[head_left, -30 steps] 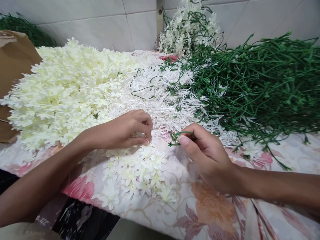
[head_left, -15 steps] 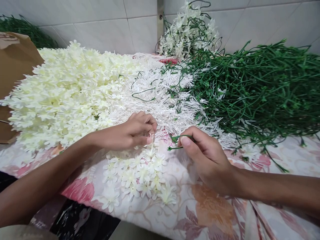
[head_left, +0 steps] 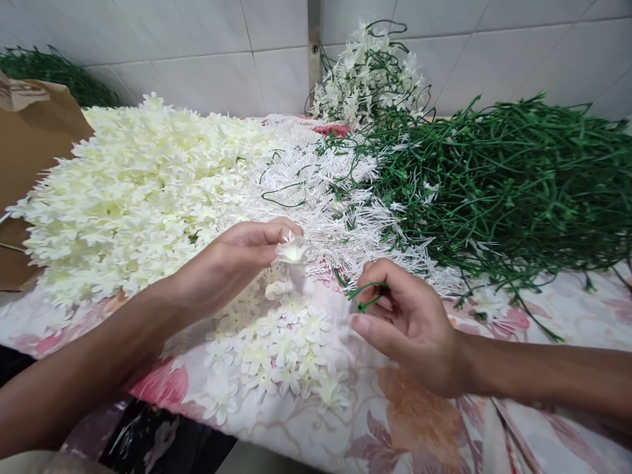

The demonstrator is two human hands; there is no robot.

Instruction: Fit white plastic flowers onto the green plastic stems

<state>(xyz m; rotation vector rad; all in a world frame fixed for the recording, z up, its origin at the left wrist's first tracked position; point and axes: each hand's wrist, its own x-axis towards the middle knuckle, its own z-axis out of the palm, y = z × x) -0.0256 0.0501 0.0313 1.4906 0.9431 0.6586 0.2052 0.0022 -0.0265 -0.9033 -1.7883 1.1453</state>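
Between the thumb and fingers of my left hand [head_left: 241, 253] is a white artificial flower [head_left: 292, 252], raised above the cloth. My right hand [head_left: 409, 322], to its right, is curled around a green plastic stem [head_left: 368, 289], whose tips stick out toward the left. The flower and the stem are apart. Below my left hand, several loose cream blossoms [head_left: 286, 349] lie spread on the floral tablecloth [head_left: 316, 431]. Just behind both hands is a heap of thin white stamens [head_left: 320, 220].
A large pile of cream blossoms [head_left: 138, 191] covers the left side, beside a brown paper bag [head_left: 44, 145]. Green stems [head_left: 513, 191] are heaped at the right. A bunch of assembled flowers [head_left: 370, 79] leans near the tiled wall [head_left: 207, 39].
My left hand has come up from the cloth with a white flower in its fingers. My right thumb has moved lower, and the green stem has shifted in the right hand.
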